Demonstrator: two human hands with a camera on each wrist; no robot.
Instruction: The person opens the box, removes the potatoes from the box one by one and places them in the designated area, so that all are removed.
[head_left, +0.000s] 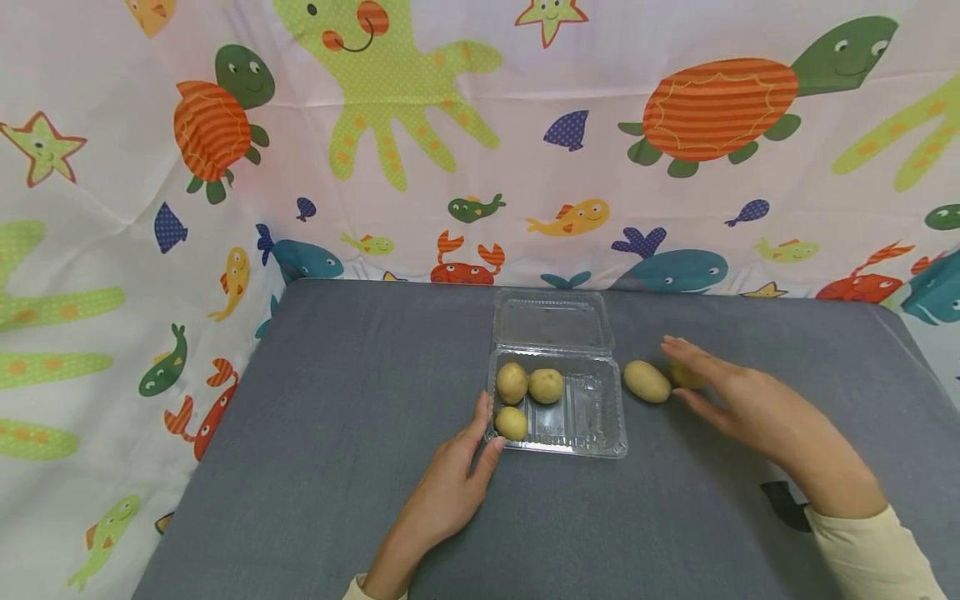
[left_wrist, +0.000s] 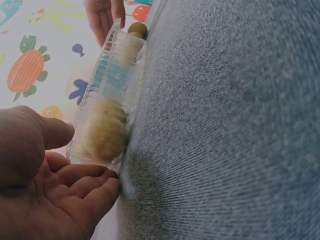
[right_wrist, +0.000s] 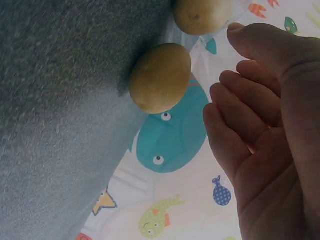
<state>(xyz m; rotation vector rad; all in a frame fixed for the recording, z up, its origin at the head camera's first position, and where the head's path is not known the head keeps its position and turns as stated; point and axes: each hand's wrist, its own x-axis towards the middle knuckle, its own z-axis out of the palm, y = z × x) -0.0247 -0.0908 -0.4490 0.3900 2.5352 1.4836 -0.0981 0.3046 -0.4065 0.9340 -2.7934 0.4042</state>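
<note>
A clear plastic clamshell box (head_left: 600,417) lies with its lid (head_left: 553,323) folded back. Inside, toward its left side, are three small potatoes: one at the back left (head_left: 512,383), another beside it (head_left: 546,386) and one at the front left (head_left: 512,423). My left hand (head_left: 450,479) rests at the box's near left corner, thumb and fingers spread around it. Right of the box lie two more potatoes, one in plain sight (head_left: 647,382), the other (head_left: 686,377) partly behind my right hand. That right hand (head_left: 750,408) hovers over them with fingers extended, holding nothing; the right wrist view shows a gap between fingers and potatoes.
Grey cloth (head_left: 337,417) covers the table. A white curtain printed with sea animals (head_left: 450,108) hangs along the back and left. Near the right forearm is a small dark patch (head_left: 786,504) on the cloth.
</note>
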